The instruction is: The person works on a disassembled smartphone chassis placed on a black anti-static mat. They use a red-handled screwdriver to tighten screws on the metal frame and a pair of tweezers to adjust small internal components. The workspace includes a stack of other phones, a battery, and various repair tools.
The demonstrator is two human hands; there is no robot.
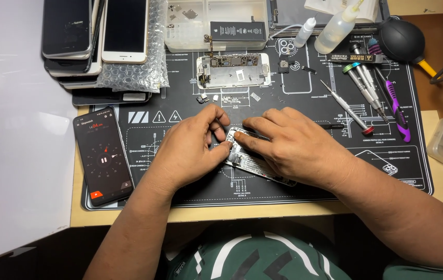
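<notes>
Both hands rest on a silver opened phone part [252, 163] that lies flat in the middle of the black work mat [387, 181]. My left hand [190, 148] pinches its left end between thumb and fingers. My right hand [294, 145] lies over it, the index fingertip pressing near its top left corner. Most of the part is hidden under my right palm. Farther back on the mat lies an opened white phone frame [234, 70] with its circuit board showing, and tiny loose parts [216, 97] sit just in front of it.
A black phone showing a stopwatch [103, 155] lies at the mat's left edge. A stack of phones [94, 36] stands back left beside bubble wrap. Several screwdrivers [372, 91], a black air blower [400, 39], two squeeze bottles [330, 26] and a clear parts tray [216, 18] sit at the back.
</notes>
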